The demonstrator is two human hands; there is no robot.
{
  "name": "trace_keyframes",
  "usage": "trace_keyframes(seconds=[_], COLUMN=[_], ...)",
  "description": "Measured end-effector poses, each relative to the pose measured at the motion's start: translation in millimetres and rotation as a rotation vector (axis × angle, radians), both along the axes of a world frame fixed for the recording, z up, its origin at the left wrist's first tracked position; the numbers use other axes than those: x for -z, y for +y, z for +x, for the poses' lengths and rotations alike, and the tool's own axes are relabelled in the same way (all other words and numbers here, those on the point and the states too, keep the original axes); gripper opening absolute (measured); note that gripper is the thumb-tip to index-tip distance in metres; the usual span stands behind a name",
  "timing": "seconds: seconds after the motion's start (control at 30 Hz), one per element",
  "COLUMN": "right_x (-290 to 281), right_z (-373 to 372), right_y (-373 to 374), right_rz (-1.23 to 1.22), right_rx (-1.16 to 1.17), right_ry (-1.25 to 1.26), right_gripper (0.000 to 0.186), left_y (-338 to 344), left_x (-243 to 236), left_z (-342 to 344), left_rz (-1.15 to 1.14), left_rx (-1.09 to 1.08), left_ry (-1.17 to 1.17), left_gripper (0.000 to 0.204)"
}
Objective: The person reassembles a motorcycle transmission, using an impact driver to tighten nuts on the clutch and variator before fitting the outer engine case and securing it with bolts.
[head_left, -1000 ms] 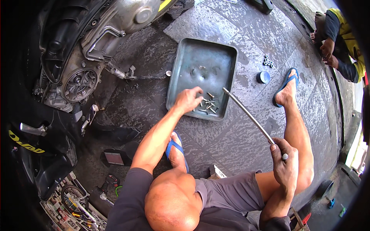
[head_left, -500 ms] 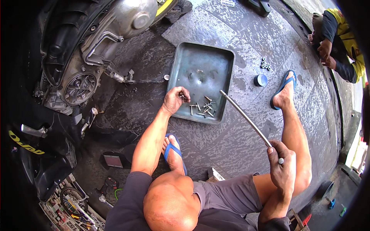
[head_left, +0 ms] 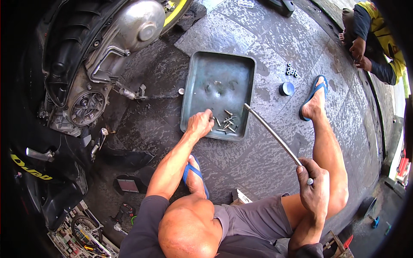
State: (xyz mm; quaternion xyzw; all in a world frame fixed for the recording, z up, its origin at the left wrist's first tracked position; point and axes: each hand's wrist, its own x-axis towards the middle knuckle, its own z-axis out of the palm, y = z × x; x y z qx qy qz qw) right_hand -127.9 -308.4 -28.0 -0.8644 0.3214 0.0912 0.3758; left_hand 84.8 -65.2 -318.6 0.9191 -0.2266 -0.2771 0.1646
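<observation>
My left hand (head_left: 200, 123) reaches over the near left side of a dark metal tray (head_left: 187, 73). Its fingers are pinched together at the left of several loose bolts (head_left: 228, 125) lying in the tray. What they grip is hidden by the fingers. In my closed right hand (head_left: 314, 182), to the right by my knee, is a long T-handle wrench (head_left: 273, 134). Its shaft slants up and left, and the tip ends over the tray's right side.
A partly stripped scooter (head_left: 88, 101) stands on the left, a metal rod reaching toward the tray. A round blue-topped container (head_left: 286, 89) and several small rollers (head_left: 291, 70) lie right of the tray. At far right a co-worker in a yellow-and-dark top (head_left: 380, 38) sits.
My left hand has moved down and turned over, from above the tray to the bolts at its near left. My right hand still holds the wrench almost in place. The view has shifted slightly.
</observation>
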Motion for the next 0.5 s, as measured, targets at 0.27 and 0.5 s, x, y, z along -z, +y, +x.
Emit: trace_keyframes(seconds=[0.27, 0.5], right_x=[-2.0, -2.3], right_z=[2.6, 1.2], right_y=[2.6, -0.4], right_rz=[0.026, 0.011], right_rx=[-0.006, -0.004], right_ry=[0.005, -0.002], right_gripper=[0.016, 0.016], left_y=[7.2, -6.0], left_x=[4.2, 21.4], left_z=[-5.1, 4.0], left_rz=[-0.351, -0.38], left_rx=[0.346, 0.115], left_ry=[-0.12, 0.038], left_gripper=[0.017, 0.015])
